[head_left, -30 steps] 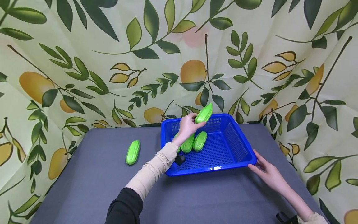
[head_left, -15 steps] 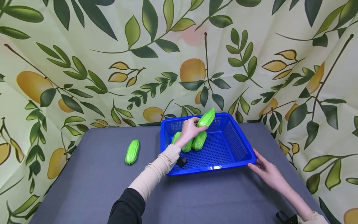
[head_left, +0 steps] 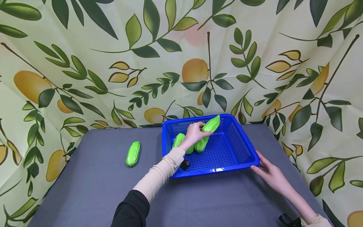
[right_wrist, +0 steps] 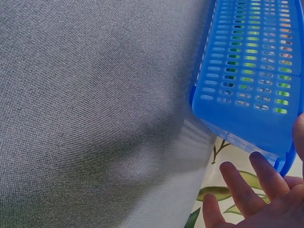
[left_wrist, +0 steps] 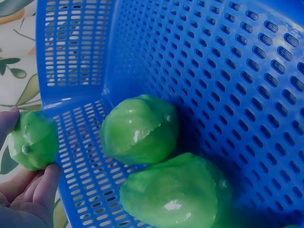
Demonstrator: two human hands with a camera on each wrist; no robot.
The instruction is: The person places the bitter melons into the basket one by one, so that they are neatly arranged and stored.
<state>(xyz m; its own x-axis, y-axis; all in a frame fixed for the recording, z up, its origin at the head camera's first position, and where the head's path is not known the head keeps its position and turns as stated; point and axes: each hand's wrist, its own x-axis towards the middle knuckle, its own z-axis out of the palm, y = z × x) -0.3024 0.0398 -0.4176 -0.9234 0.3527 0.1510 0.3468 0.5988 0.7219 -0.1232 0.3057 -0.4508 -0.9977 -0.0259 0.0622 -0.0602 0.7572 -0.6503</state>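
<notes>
Behind your work hangs a pale cloth backdrop (head_left: 167, 30) printed with leaves and orange fruit, its folds closing in at both sides. In front of it spreads the table (head_left: 93, 195), covered in plain grey fabric. On that sits your blue perforated plastic basket (head_left: 219, 170), close to the backdrop. Your right hand (head_left: 270, 176) is at the basket's near right corner, thumb on one side of the rim and fingers on the other, holding it; the fingers spare from that grip are spread apart. Your left hand (head_left: 195, 134) reaches over the basket, its fingers clamped on one green gourd (head_left: 212, 123), which tilts with its far tip up and to the right. Three other gourds (head_left: 202, 144) lie together in the left part of the basket, partly hidden by your hand, and a loose gourd (head_left: 133, 154) lies on the table, well apart to the left. The step in hand looks like setting the held gourd beside those three; whether it touches the basket floor, you cannot tell from here. The next move seems to call for lowering it flat, then easing your left fingers apart while your right steadies the corner.
</notes>
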